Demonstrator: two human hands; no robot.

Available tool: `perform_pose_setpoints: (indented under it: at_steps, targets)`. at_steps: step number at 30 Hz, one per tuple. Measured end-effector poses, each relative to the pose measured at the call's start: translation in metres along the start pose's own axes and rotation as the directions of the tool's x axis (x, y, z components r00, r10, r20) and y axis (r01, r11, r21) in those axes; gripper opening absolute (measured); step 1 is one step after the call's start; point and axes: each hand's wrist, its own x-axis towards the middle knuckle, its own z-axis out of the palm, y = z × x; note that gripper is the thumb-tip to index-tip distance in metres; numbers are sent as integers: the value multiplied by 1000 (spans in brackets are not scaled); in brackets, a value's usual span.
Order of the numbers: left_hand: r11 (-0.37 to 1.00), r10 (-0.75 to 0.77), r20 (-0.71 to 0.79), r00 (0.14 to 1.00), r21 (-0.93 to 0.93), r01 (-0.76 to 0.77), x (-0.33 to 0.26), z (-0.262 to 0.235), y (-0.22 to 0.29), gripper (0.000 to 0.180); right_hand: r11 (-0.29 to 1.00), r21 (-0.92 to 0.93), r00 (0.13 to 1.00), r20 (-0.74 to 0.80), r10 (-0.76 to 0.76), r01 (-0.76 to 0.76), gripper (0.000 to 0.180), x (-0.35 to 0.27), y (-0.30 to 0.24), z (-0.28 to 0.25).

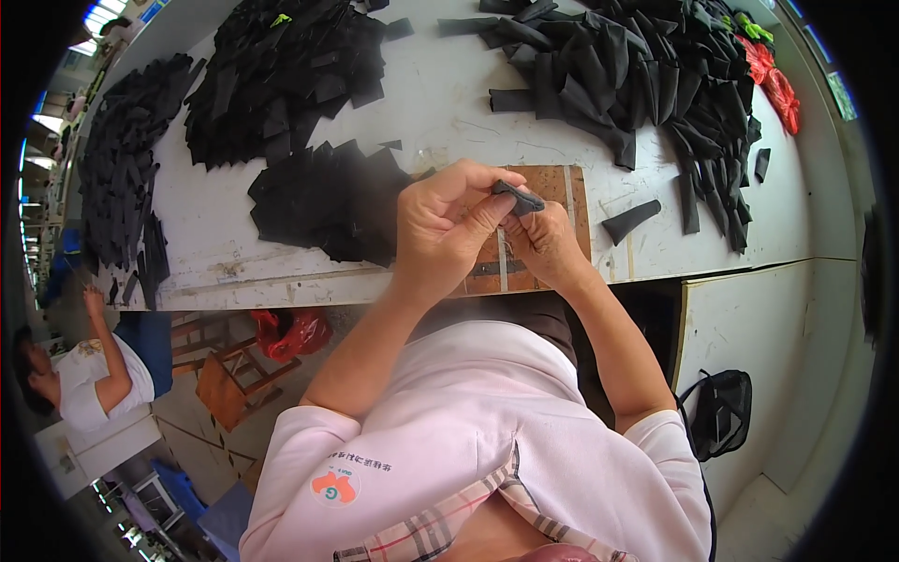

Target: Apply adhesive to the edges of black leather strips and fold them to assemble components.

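A small folded piece of black fabric (521,198) is pinched between my two hands, above a brown board (568,187) set at the table's near edge. My left hand (448,220) grips its upper left end with thumb and fingers. My right hand (548,242) holds it from below on the right, its fingertips partly hidden. Just left of my left hand lies a stack of flat black fabric pieces (323,201). A single narrow black piece (631,221) rests on the table to the right of my right hand.
More black pieces are heaped at the far left (286,80), along the left edge (122,159) and at the far right (609,70). Red plastic (775,84) lies by the right wall. Another person (103,375) sits at lower left, near a wooden stool (225,389).
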Motion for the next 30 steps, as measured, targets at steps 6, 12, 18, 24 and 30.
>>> perform_pose_setpoints:
  at_steps: [6, 12, 18, 24, 30]
  targets:
    - [987, 144, -155, 977, -55, -154, -3, 5, 6, 12, 995, -98, 997, 76, 8, -1, 7, 9, -21, -19]
    - [892, -116, -298, 947, -451, -33, -16, -5, -2, 12, 937, -347, 996, 89, -10, 40, 13, 9, -15, -7]
    - [982, 93, -360, 928, -118, -145, -12, -8, -5, 11, 940, -334, 993, 105, -43, 76, 16, 4, -14, -7]
    - [983, -38, -235, 971, 165, 79, -29, 8, -34, 18, 968, -237, 993, 66, 99, -81, 22, -57, 43, 35]
    - [495, 321, -288, 903, 863, 100, -50, -35, -69, 27, 991, 136, 958, -284, 35, 4, 16, -12, -21, 5]
